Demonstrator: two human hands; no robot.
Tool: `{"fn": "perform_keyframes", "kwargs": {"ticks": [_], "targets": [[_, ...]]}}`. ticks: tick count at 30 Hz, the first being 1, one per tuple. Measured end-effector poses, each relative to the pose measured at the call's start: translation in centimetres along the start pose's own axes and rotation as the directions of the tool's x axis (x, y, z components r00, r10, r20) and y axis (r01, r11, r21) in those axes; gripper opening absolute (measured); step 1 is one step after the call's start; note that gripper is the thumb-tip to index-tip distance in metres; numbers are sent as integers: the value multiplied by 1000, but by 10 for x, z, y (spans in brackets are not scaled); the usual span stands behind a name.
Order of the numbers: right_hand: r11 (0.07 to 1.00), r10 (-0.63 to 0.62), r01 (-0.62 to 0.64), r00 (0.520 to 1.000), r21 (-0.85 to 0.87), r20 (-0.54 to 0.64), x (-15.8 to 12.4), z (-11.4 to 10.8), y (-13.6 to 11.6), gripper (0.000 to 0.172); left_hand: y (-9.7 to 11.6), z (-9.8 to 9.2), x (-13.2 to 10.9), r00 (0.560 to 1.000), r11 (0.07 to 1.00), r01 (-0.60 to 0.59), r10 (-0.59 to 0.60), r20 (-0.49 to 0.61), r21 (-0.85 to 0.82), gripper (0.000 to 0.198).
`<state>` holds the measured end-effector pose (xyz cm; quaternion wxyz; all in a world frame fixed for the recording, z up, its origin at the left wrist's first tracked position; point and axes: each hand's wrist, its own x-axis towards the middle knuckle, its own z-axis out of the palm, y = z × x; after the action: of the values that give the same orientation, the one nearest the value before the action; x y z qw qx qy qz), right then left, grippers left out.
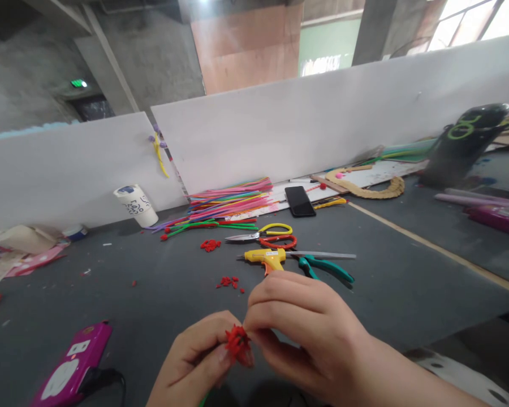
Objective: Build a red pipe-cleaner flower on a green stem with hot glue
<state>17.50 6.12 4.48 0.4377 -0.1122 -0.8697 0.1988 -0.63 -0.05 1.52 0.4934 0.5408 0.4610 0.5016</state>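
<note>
A small spiky red flower (238, 342) is pinched between the thumb and fingers of my left hand (197, 357), low in the middle of the view. A bit of green stem (203, 399) shows below that hand. My right hand (303, 330) is closed in a pinch, its fingertips at the flower's right edge. What those fingertips grip is hidden. Just beyond my hands lie small red pieces (226, 281) and a larger red heap (210, 245). A yellow glue gun (268, 257) with a clear glue stick lies past my right hand.
Scissors (275, 236) and green-handled pliers (328, 268) lie near the glue gun. Behind them are coloured pipe cleaners (227, 200) and a black phone (300, 201). A white roll (136, 205) stands at left. A magenta device (74, 364) with a cable sits front left.
</note>
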Motion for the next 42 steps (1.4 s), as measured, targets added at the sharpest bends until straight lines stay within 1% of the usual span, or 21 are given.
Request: {"fn": "perform_keyframes", "kwargs": {"ticks": [5,11,14,18,23,27,33,37,42], "targets": [[999,-3,5,999,-39,39,1,-3,-2,16,-2,-3,-1,999,999,19,-20,33,32,24],[998,-16,22,992,-52,125,2,-7,-4,18,2,0,0,1000,999,-5,5,8,45,25],[999,-8,14,989,-37,150,1,-7,-2,20,2,0,1,1000,999,23,-23,-5,35,26],[1000,-4,6,991,-16,134,0,-5,0,21,1,-1,1,1000,999,21,-21,-18,36,25],[999,36,-38,995,27,98,1,-8,-2,10,2,-1,1,1000,999,12,-11,-28,50,26],[1000,27,-26,998,-15,56,0,-7,-3,11,4,-1,1,1000,995,-10,11,-13,103,23],[998,33,-30,998,-55,61,-1,-3,-3,17,2,-2,1,1000,985,-23,25,-8,171,19],[996,48,-43,997,-74,66,0,-3,-3,15,-1,-3,1,1000,983,-27,25,18,182,20],[998,60,-56,993,-40,99,0,-2,0,16,-1,-5,-1,999,980,-15,9,32,196,22]]}}
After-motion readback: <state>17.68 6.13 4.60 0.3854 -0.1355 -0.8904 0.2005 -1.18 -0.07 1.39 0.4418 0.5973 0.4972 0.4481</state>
